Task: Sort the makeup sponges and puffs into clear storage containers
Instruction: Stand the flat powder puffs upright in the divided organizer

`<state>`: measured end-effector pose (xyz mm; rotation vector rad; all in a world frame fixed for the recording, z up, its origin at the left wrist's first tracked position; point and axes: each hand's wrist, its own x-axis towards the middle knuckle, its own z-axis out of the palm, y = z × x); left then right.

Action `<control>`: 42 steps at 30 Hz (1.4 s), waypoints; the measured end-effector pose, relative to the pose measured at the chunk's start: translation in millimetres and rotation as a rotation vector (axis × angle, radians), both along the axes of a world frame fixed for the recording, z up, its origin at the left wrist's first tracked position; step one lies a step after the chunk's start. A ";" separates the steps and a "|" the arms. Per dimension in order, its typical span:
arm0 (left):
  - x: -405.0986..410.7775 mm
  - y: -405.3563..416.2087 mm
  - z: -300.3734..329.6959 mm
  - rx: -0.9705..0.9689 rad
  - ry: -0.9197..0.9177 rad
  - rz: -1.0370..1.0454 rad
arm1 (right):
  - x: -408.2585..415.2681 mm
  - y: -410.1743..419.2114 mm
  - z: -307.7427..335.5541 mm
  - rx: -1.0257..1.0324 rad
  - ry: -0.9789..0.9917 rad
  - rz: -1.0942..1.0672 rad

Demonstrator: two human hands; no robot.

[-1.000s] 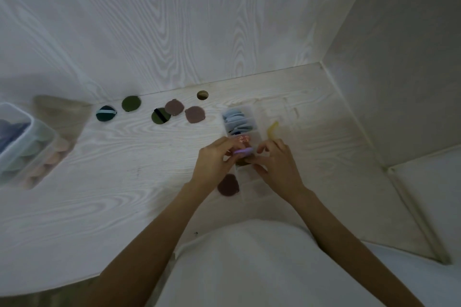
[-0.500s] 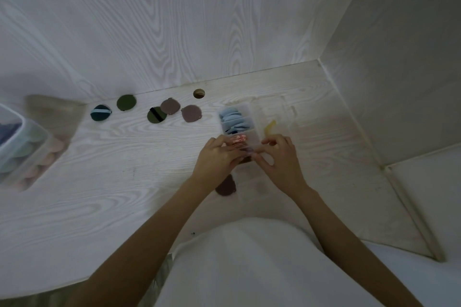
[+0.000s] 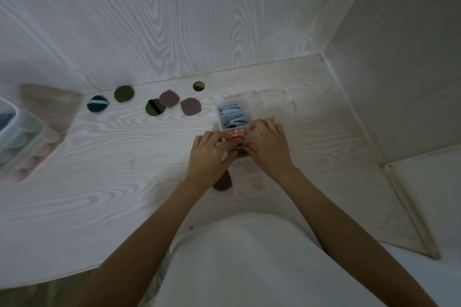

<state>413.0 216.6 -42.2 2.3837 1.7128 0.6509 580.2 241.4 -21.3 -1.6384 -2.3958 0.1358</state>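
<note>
Whitewashed wood-grain covers the table and the wall behind it, with a plain panel closing the corner on the right. Since 1 second ago, the lilac puff that was pinched in the open between the 2 hands has dropped from sight, and both hands have closed in over the clear divided container. The left hand curls its fingers against the near side of the container; the right hand curls over the far side, fingertips at the rim. Whether either still pinches the puff I cannot tell; it looks pressed down into the middle compartment, beside the pink patterned puff. That would read as 1 more puff sorted, with blue puffs already stacked on edge in the far compartment.

Left to sort: a mauve puff lying on the table just behind the left wrist, partly hidden, and a row near the wall: a teal puff, 2 olive puffs and 2 more mauve puffs. A second clear bin at the far left holds pastel sponges. A cable hole sits by the wall. Nothing blocks the reach to the row, though the tightly packed compartments may resist another puff.
</note>
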 end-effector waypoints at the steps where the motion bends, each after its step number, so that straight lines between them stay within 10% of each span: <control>1: -0.6 -1.0 -0.1 0.009 0.004 -0.003 | 2.1 -0.2 -1.0 -0.010 -0.024 0.003; 12: -49.1 -9.7 5.6 -0.031 -0.294 0.092 | -19.8 -10.2 22.0 0.113 0.261 0.197; 18: -112.1 -22.6 0.8 -0.303 -0.479 0.383 | -87.7 -14.5 13.0 -0.273 -0.575 0.590; 22: -135.7 -7.5 2.0 -0.359 -0.492 0.403 | -104.5 -7.8 1.8 -0.322 -0.683 0.663; 31: -120.7 85.7 -22.9 -0.338 -0.181 0.188 | -91.4 33.4 29.3 -0.210 0.329 0.087; 39: -94.7 134.4 -22.9 -0.292 0.304 0.143 | -24.9 -4.2 42.5 -0.210 0.411 -0.185; 42: -91.0 123.8 -16.7 -0.158 0.117 0.181 | -10.2 -18.5 42.1 -0.181 0.457 -0.187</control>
